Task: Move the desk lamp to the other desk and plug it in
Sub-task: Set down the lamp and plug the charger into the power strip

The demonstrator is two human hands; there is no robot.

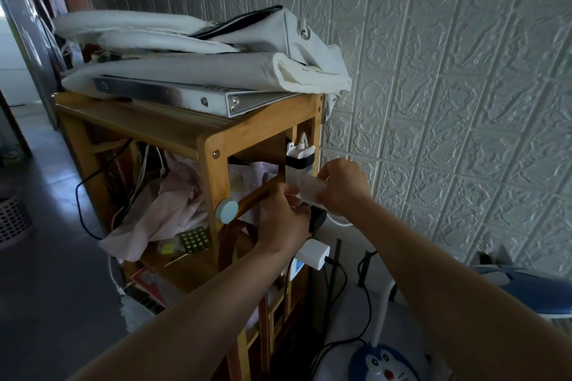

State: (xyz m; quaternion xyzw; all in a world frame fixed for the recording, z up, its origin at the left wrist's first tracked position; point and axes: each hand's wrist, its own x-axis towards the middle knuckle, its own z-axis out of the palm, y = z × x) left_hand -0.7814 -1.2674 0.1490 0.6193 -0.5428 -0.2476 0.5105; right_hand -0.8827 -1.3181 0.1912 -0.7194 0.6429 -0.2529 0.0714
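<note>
The wooden shelf (213, 145) stands against the wall, and a white power strip (298, 176) hangs upright on its side. The lamp (382, 362), with its blue cartoon base, waits low at the bottom edge. The left hand (283, 219) is closed around the strip to steady it. The right hand (342, 189) pinches a white plug (312, 192) at the strip. I think it is best to line up the pins first, then push straight and firm, while the left hand resists
</note>
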